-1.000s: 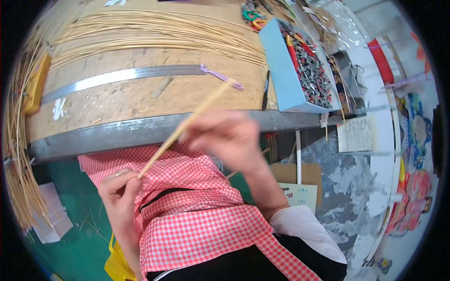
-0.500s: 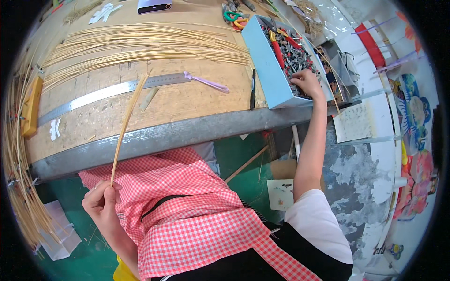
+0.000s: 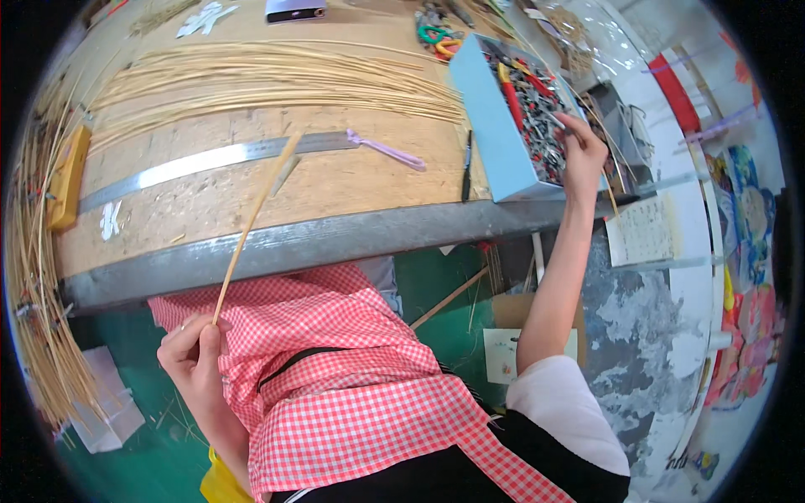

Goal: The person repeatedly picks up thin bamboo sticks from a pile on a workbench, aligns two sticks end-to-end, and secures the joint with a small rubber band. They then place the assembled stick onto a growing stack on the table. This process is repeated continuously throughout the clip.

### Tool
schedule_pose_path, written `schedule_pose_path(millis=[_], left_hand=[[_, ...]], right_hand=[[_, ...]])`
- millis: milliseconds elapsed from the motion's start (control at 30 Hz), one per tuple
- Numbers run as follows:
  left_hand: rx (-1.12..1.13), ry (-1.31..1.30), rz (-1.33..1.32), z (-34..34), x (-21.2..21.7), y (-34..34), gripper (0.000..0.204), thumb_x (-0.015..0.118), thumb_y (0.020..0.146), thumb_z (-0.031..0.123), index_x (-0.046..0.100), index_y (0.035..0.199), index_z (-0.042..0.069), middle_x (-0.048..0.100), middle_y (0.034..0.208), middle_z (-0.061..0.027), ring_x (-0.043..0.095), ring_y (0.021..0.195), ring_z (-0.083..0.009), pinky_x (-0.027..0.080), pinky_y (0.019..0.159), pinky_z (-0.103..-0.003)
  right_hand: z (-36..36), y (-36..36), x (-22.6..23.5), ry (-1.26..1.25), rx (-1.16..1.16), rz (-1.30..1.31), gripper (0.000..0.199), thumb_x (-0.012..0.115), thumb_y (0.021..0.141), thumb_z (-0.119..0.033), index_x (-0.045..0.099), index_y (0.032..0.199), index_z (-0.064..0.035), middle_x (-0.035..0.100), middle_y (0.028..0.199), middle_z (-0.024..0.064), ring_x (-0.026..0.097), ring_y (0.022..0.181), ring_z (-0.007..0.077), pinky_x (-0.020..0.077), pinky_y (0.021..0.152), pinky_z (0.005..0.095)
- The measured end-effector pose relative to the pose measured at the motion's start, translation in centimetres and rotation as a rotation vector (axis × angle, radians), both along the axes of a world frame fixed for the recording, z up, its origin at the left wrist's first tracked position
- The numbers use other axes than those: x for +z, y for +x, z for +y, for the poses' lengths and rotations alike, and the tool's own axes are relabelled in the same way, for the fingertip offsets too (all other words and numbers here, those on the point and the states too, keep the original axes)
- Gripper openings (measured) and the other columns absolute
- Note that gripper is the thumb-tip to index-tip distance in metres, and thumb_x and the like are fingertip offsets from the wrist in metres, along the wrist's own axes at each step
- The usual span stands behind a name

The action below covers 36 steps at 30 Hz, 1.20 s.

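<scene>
My left hand [image 3: 191, 348], low in front of the apron, pinches the lower end of a thin bamboo strip [image 3: 249, 225], perhaps more than one lying together. The strip slants up and right over the table edge, its top crossing in front of a steel ruler [image 3: 197, 161]. At the right, my right hand [image 3: 584, 159] is over a light blue box [image 3: 496, 138] full of small grey, black and red pieces [image 3: 545, 151]. Its fingers are bent towards the thumb, with a small light grey bit at the tips, too small to name. Red-and-yellow-handled pliers [image 3: 511, 96] lie on the pieces.
Long bamboo strips [image 3: 277, 80] lie across the wooden table [image 3: 352, 189]. A black pen [image 3: 467, 168] and a purple loop [image 3: 394, 151] are near the box. A yellow tool [image 3: 69, 178] stands at the left edge, beside more bamboo [image 3: 38, 335]. Scissors [image 3: 432, 35] lie behind the box.
My right hand has lifted out from among the pieces and shifted up and right, its fingers now at a small light grey bit. The left hand still pinches the strip.
</scene>
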<state>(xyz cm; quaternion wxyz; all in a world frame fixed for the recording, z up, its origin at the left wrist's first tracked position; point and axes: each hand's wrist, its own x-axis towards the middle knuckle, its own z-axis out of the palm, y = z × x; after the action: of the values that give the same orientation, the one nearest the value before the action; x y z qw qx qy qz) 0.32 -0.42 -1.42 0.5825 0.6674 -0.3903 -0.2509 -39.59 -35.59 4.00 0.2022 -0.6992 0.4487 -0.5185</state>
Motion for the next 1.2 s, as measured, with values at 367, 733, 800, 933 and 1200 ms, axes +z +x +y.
schedule_pose_path(millis=[367, 733, 800, 933, 1200], left_hand=[[-0.015, 0.009, -0.070, -0.4, 0.7, 0.1, 0.008, 0.061, 0.081, -0.001, 0.066, 0.080, -0.007, 0.055, 0.059, -0.0048, 0.047, 0.052, -0.0076, 0.032, 0.046, -0.023], [-0.007, -0.040, -0.211, -0.3, -0.6, 0.2, 0.008, 0.064, 0.079, 0.002, 0.068, 0.084, -0.003, 0.058, 0.061, -0.0112, 0.054, 0.051, -0.0183, 0.038, 0.047, -0.029], [0.011, -0.046, -0.197, -0.3, -0.6, 0.0, 0.007, 0.065, 0.079, 0.002, 0.068, 0.084, -0.002, 0.059, 0.062, -0.0119, 0.055, 0.052, -0.0198, 0.039, 0.048, -0.029], [-0.011, -0.036, -0.217, -0.3, -0.2, 0.0, 0.008, 0.066, 0.079, 0.003, 0.068, 0.084, -0.002, 0.061, 0.065, -0.0131, 0.057, 0.054, -0.0223, 0.042, 0.050, -0.031], [-0.036, -0.094, -0.244, -0.7, -0.9, -0.5, 0.007, 0.065, 0.079, 0.003, 0.068, 0.084, -0.002, 0.056, 0.058, -0.0085, 0.053, 0.050, -0.0153, 0.038, 0.046, -0.028]], right_hand=[[13.8, 20.1, -6.6, 0.295, 0.642, 0.189, 0.021, 0.054, 0.082, 0.004, 0.064, 0.101, 0.0028, 0.059, 0.100, 0.0127, 0.059, 0.091, 0.0228, 0.0467, 0.078, 0.0293], [17.4, 21.8, -5.5, 0.322, 0.646, 0.479, 0.021, 0.057, 0.080, 0.003, 0.062, 0.100, 0.0043, 0.061, 0.090, 0.0195, 0.061, 0.073, 0.0302, 0.0475, 0.067, 0.0348], [19.5, 22.9, -5.5, 0.514, 0.813, 0.182, 0.019, 0.055, 0.080, 0.008, 0.062, 0.098, 0.0082, 0.062, 0.078, 0.0128, 0.058, 0.059, 0.0127, 0.0463, 0.055, 0.0249], [22.4, 24.2, -5.7, 0.594, 0.869, -0.052, 0.018, 0.055, 0.082, 0.011, 0.062, 0.099, 0.0109, 0.063, 0.077, 0.0109, 0.058, 0.058, 0.0112, 0.0456, 0.052, 0.0210], [23.6, 24.9, -5.9, 0.578, 0.856, -0.109, 0.016, 0.058, 0.082, 0.010, 0.063, 0.096, 0.0111, 0.064, 0.074, 0.0119, 0.058, 0.055, 0.0110, 0.0457, 0.049, 0.0212]])
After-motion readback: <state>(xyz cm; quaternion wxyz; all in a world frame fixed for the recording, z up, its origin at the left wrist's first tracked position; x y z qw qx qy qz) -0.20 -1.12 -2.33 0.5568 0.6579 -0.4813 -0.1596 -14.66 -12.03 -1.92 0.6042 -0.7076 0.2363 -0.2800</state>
